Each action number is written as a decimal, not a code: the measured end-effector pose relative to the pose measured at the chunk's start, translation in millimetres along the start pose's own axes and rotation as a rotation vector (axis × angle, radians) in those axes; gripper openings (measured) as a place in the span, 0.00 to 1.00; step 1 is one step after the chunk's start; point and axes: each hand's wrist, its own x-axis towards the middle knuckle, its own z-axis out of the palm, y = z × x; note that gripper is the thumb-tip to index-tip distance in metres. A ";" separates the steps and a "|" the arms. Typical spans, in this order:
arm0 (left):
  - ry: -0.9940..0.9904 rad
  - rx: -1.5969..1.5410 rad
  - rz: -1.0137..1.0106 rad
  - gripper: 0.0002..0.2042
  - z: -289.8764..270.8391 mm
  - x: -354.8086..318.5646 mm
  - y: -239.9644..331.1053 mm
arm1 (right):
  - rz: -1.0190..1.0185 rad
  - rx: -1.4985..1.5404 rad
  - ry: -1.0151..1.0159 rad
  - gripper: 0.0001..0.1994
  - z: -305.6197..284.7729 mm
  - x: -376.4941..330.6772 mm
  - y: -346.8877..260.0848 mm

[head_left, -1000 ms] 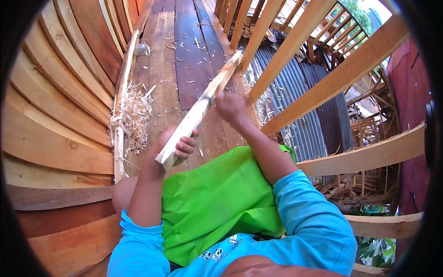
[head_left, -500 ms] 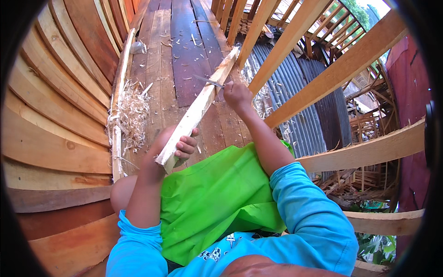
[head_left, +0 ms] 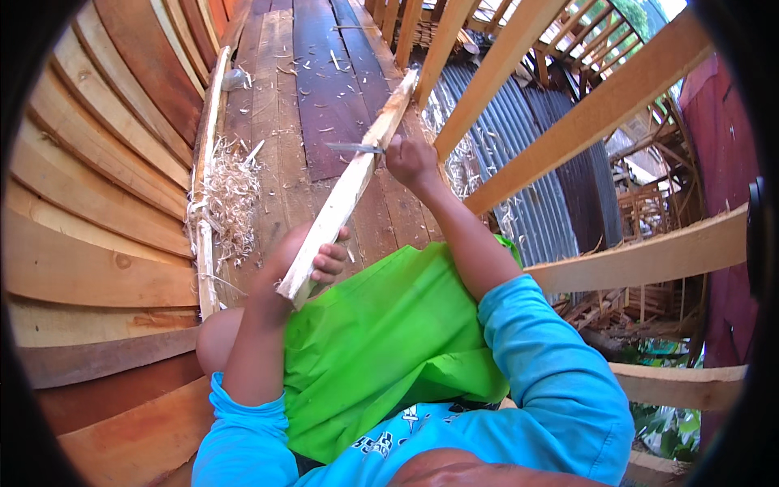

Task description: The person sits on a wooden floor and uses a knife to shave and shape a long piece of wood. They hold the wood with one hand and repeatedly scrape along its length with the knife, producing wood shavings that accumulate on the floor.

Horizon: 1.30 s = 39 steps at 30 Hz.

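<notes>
A long pale strip of wood [head_left: 339,203] slants from my lap up to the railing at the far right. Near its lower end my left hand [head_left: 329,261] is closed around it, the fingers wrapping over the right edge. My right hand [head_left: 411,160] grips a knife [head_left: 355,148], its fist just right of the wood; the handle is hidden in the fingers. The blade lies across the upper half of the strip and points left. A bright green cloth [head_left: 381,325] covers my lap under both forearms.
Curly wood shavings [head_left: 231,203] are heaped on the plank floor [head_left: 276,122] beside a pale beam [head_left: 208,162] at left. A plank wall [head_left: 105,187] curves along the left side. Wooden railing posts [head_left: 503,73] stand at right, with corrugated metal sheets [head_left: 503,122] beyond.
My right hand and the knife have slid slightly down along the wood toward me, and the blade lies more level. My left hand keeps its hold near the lower end.
</notes>
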 end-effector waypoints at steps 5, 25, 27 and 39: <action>-0.051 -0.091 0.009 0.13 2.4 -9.7 8.3 | -0.062 -0.001 -0.096 0.26 5.4 -19.4 -27.4; 0.042 -0.009 0.029 0.13 5.3 -4.1 18.6 | 0.075 -0.016 -0.216 0.27 -20.4 -9.4 -29.8; 0.068 0.091 0.026 0.13 1.7 -11.6 14.3 | -0.007 -0.060 -0.276 0.25 -14.3 -8.1 -22.9; 0.219 0.235 0.095 0.14 8.4 -19.1 7.3 | 0.077 -0.003 -0.147 0.26 -3.1 -8.4 -5.2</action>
